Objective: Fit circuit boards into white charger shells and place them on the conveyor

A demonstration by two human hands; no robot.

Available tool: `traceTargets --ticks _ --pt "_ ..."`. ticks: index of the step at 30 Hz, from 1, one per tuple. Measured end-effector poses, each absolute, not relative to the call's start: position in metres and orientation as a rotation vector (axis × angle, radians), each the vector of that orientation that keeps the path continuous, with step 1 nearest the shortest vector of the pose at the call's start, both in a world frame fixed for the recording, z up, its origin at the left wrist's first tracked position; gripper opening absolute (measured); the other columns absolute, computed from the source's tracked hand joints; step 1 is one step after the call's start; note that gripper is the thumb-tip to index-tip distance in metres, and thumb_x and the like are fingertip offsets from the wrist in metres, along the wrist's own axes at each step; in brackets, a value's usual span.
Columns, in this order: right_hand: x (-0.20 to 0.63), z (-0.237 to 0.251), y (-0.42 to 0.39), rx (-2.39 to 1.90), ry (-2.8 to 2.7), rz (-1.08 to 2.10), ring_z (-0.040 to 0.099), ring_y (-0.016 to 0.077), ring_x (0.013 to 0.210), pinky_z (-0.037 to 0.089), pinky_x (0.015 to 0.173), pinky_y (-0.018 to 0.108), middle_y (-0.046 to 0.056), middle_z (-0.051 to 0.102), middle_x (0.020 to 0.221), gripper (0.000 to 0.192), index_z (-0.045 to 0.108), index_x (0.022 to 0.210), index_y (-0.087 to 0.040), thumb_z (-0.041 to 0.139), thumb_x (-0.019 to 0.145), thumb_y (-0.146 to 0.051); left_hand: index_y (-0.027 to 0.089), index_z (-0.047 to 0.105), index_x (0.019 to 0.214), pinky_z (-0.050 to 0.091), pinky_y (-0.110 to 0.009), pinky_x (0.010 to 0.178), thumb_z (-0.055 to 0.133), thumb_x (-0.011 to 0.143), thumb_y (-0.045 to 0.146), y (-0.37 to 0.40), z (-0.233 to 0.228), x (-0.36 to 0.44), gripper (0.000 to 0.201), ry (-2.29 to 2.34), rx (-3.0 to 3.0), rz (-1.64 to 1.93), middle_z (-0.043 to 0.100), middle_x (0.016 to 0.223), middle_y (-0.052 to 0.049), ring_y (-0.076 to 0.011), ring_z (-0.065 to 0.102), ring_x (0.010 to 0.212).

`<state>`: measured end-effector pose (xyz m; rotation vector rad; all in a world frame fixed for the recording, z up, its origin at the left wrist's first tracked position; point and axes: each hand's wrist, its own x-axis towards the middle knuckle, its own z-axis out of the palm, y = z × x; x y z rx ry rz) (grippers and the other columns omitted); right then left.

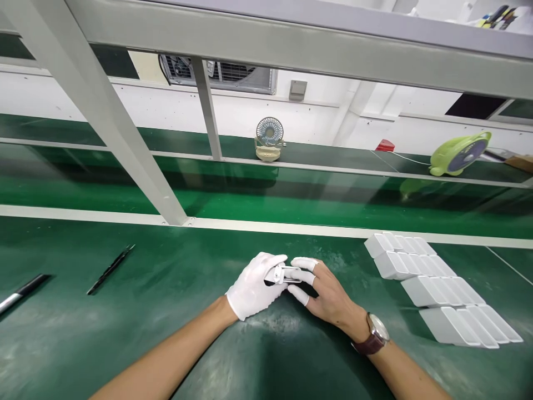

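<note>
My left hand, in a white glove, is closed around one end of a small white plastic part with a narrow frame-like end. My right hand wears white finger cots on several fingers and a watch on the wrist. Its fingertips meet the part's right end, thumb below and fingers above. Both hands are held over the middle of the green table. The glove and fingers hide much of the part, so its exact kind does not show.
White open trays stand in slanted rows on the right. Black tweezers and a black-and-silver pen-like tool lie at left. A metal post rises from the table's back edge. Behind are a small fan and a green fan.
</note>
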<state>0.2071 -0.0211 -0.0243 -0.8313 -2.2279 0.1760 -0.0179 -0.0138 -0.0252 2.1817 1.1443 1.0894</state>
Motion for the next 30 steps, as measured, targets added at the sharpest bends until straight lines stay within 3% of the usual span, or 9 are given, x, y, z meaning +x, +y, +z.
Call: traceTargets --ticks 15,25,30 --pt "0.222 -0.020 -0.013 -0.787 -2.287 0.121 0.063 0.0238 0.114 0.051 0.101 0.048 0.009 0.066 0.119 0.036 0.059 0.126 -0.025 0.067 0.091 -0.020 0.028 0.050 0.132 0.056 -0.035 0.086 0.069 0.081 0.014 -0.014 -0.026 -0.017 0.056 1.042 2.275 1.154 0.064 0.104 -0.006 -0.0212 0.063 0.099" --pt "0.219 -0.021 -0.019 -0.832 -2.145 0.471 0.059 0.0241 0.118 0.053 0.097 0.045 0.011 0.061 0.127 0.029 0.058 0.117 -0.024 0.069 0.091 -0.019 0.024 0.051 0.132 0.056 -0.033 0.085 0.070 0.080 0.008 -0.012 -0.030 -0.018 0.058 1.006 2.313 1.217 0.063 0.104 -0.005 -0.0183 0.062 0.098" --pt "0.220 -0.023 -0.017 -0.823 -2.179 0.364 0.058 0.0252 0.120 0.052 0.099 0.047 0.011 0.060 0.128 0.040 0.056 0.127 -0.026 0.069 0.090 -0.018 0.024 0.050 0.132 0.056 -0.033 0.087 0.071 0.079 0.008 -0.013 -0.030 -0.018 0.059 1.007 2.300 1.209 0.062 0.105 -0.005 -0.0180 0.062 0.099"
